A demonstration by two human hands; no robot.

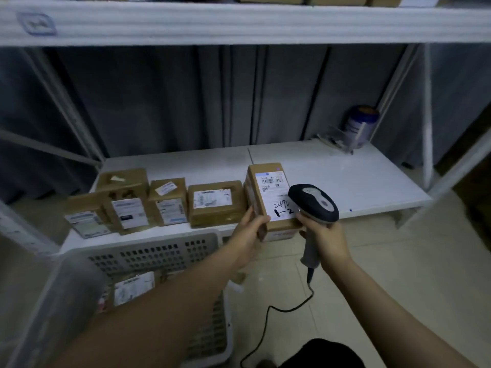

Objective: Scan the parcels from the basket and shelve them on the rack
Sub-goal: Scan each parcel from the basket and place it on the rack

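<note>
Fingers [259, 222] of the left hand [247, 232] curl round the near left corner of a brown parcel [268, 200], thumb on its labelled top face, holding it at the front edge of the lower shelf [358, 181] (whether its underside touches the shelf cannot be told). On the right hand [328, 241], the fingers [308, 221] wrap tightly round the grey handle of a scanner [313, 203], whose dark head sits just over the parcel's right side, beside handwritten numbers on the label. A black cable [281, 309] runs from the handle down to the floor [398, 261]. Left of the held parcel, a row of labelled boxes [215, 203] stands along the same front edge. A white perforated basket [148, 248] sits below the shelf's front left corner, with one labelled package [134, 286] inside. A tape roll [361, 126] stands at the shelf's back right corner.
</note>
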